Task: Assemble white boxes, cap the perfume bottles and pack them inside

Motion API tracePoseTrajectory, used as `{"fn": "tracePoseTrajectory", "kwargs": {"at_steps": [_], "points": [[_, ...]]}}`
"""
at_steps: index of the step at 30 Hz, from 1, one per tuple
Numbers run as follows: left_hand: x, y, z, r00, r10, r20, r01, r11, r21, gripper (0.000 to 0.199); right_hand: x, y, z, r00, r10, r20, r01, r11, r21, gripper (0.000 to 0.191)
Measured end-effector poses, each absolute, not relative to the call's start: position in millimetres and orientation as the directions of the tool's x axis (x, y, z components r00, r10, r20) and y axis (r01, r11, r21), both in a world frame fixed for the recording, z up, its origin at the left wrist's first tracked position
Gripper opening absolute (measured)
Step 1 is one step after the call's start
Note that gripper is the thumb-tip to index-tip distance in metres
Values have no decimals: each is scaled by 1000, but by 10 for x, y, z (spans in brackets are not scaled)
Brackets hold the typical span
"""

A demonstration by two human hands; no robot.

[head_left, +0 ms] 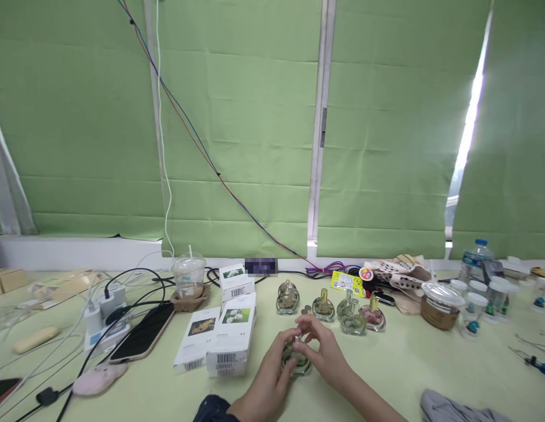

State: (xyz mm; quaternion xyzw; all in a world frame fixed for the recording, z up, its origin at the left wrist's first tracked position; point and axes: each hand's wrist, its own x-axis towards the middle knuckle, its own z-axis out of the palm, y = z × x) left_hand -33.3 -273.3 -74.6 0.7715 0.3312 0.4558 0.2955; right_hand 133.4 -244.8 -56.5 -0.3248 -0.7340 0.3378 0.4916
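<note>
A small round glass perfume bottle (pixel 301 369) with a silver-coloured neck stands on the table between my hands. My left hand (pixel 267 375) is closed around its left side, thumb in front of the glass. From the right, my right hand (pixel 326 351) pinches the top of the same bottle; the fingers partly hide what is there. Just beyond stand more perfume bottles: a gold-topped one (pixel 323 306), a clear one (pixel 353 321), a pinkish one (pixel 373 315) and a round one with a rounded top (pixel 288 298). Small dark discs (pixel 306 310) lie among them.
White printed boxes (pixel 231 346) stand left of my hands. Farther left are a phone (pixel 143 333), cables, chargers (pixel 106 308) and a plastic cup (pixel 188 275). To the right sit a lidded brown tub (pixel 440 310), white-lidded jars (pixel 472 316) and grey cloth (pixel 457 407).
</note>
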Motion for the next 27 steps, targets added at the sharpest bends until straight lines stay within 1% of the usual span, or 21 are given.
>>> {"fn": "tracePoseTrajectory", "kwargs": {"at_steps": [2,4,6,7,8,9,10,11,13,15,17,22,24,27], "points": [[-336,-2733,-768,356,796,490,250,-587,770,44,1342,-2434,-575,-320,816,481,114,537,-836,26],[-336,-2729,-806,346,828,442,250,-535,807,65,1357,-2424,-584,-329,826,459,108,515,-850,30],[-331,-2721,-848,342,857,384,242,-476,846,89,1377,-2432,-585,-343,838,425,158,498,-853,31],[-327,-2716,-864,342,867,363,240,-454,858,98,1387,-2441,-582,-360,842,402,201,491,-848,38],[-322,-2710,-877,343,872,350,240,-441,864,102,1397,-2454,-577,-380,847,372,251,481,-840,49],[-317,-2705,-884,341,875,343,243,-434,867,104,1404,-2467,-572,-397,853,339,300,470,-830,60],[-313,-2700,-887,337,877,341,248,-433,867,104,1410,-2479,-567,-410,858,310,343,459,-819,67],[-309,-2695,-888,335,878,342,254,-434,865,104,1415,-2488,-563,-419,861,288,374,453,-809,68],[-306,-2686,-887,334,879,342,265,-435,860,103,1424,-2493,-560,-424,860,283,407,460,-789,65],[-308,-2676,-893,332,882,334,284,-431,856,103,1442,-2481,-558,-415,855,311,424,484,-766,63],[-313,-2666,-905,326,887,327,304,-426,852,103,1476,-2463,-550,-413,853,320,437,494,-752,64],[-327,-2672,-911,320,900,297,341,-402,850,100,1607,-2443,-471,-455,841,292,478,507,-717,67],[-328,-2686,-897,319,903,286,348,-392,851,98,1664,-2449,-416,-473,832,289,517,528,-674,63],[-329,-2702,-879,317,907,277,364,-386,847,96,1786,-2454,-301,-490,828,272,619,551,-559,45]]}}
